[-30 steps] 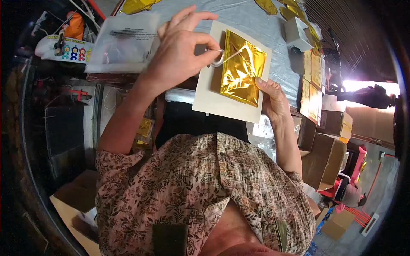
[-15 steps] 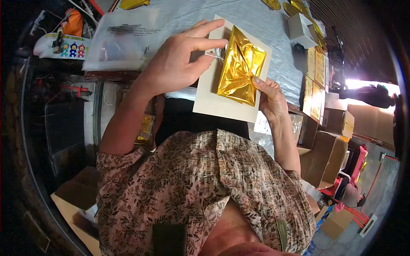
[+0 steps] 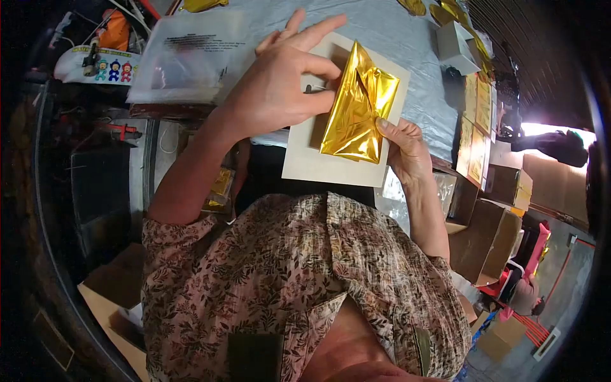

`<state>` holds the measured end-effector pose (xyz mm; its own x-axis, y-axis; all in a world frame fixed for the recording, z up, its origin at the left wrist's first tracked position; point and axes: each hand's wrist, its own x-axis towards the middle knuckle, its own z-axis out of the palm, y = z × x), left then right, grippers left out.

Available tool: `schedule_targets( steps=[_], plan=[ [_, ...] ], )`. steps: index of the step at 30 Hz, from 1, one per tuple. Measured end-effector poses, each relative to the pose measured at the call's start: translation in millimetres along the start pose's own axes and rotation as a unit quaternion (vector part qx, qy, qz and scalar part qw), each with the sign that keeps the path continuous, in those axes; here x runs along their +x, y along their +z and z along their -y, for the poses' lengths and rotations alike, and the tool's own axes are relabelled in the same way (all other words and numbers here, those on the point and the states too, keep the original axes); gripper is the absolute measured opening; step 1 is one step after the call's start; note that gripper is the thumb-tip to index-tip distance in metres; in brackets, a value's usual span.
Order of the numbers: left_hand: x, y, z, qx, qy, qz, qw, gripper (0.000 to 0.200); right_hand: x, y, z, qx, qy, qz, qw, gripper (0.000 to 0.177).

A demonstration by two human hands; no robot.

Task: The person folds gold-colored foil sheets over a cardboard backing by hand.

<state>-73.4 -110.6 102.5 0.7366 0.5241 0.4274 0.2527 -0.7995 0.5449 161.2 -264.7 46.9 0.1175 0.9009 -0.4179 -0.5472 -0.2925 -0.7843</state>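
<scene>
My right hand (image 3: 407, 149) holds a cream card (image 3: 312, 167) with its thumb pressing a folded piece of shiny gold foil (image 3: 359, 118) flat against it. The fingers behind the card are mostly hidden. My left hand (image 3: 286, 86) is at the foil's left edge, thumb and index finger curled in against it in a pinch, the other fingers stretched away. The fingertips are partly hidden by the foil's edge. Card and foil are tilted in front of my chest, over the table's front edge.
A table with a pale grey plastic cover (image 3: 267, 32) lies ahead. Clear printed plastic bags (image 3: 184, 63) are at its left, a white box (image 3: 457, 48) and gold foil pieces (image 3: 439, 14) at the right. Cardboard boxes (image 3: 487, 242) stand right; another person (image 3: 525, 296) is farther off.
My left thumb and index finger have moved down and closer to the foil's left edge, its other fingers spreading upward. White strands seen near its fingertips no longer show. My right hand keeps its hold.
</scene>
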Motion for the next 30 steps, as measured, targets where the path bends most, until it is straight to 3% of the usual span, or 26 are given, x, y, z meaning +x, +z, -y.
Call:
schedule_targets(
  steps=[10, 13, 20, 23, 25, 26, 28, 30],
  plan=[
    [-3.7, -23.2, 5.2, -0.128, 0.01, -0.008, 0.992, 0.023, -4.2, 1.4, 1.5, -0.005, -0.016, 0.001, 1.0, 0.013],
    [-11.2, -8.3, 14.5, -0.052, -0.022, -0.007, 0.998, 0.022, -4.1, 0.2, 0.4, -0.004, -0.019, 0.006, 1.0, 0.013],
    [-7.6, 12.5, 13.2, -0.018, -0.019, -0.047, 0.999, 0.022, -1.5, 0.2, -2.2, -0.006, -0.039, -0.02, 0.999, 0.013],
    [-9.2, 14.2, 11.3, -0.107, -0.077, -0.031, 0.991, 0.035, -0.5, -8.1, -3.3, -0.024, -0.046, -0.025, 0.998, 0.015],
    [-13.7, 19.6, 16.9, -0.321, -0.144, -0.075, 0.933, 0.053, -0.2, -9.0, -1.6, -0.024, -0.05, -0.023, 0.998, 0.016],
    [-14.1, 21.0, 17.1, -0.32, -0.144, -0.074, 0.933, 0.053, -0.1, -8.8, -1.0, -0.026, -0.053, -0.018, 0.998, 0.016],
    [-16.8, 23.0, 16.0, -0.453, -0.195, -0.031, 0.869, 0.057, -0.1, -6.9, -0.8, -0.027, -0.047, -0.018, 0.998, 0.016],
    [-14.4, 33.7, 14.5, -0.483, -0.196, -0.041, 0.852, 0.054, 2.1, -5.1, -1.8, -0.028, -0.044, -0.013, 0.999, 0.017]
  ],
)
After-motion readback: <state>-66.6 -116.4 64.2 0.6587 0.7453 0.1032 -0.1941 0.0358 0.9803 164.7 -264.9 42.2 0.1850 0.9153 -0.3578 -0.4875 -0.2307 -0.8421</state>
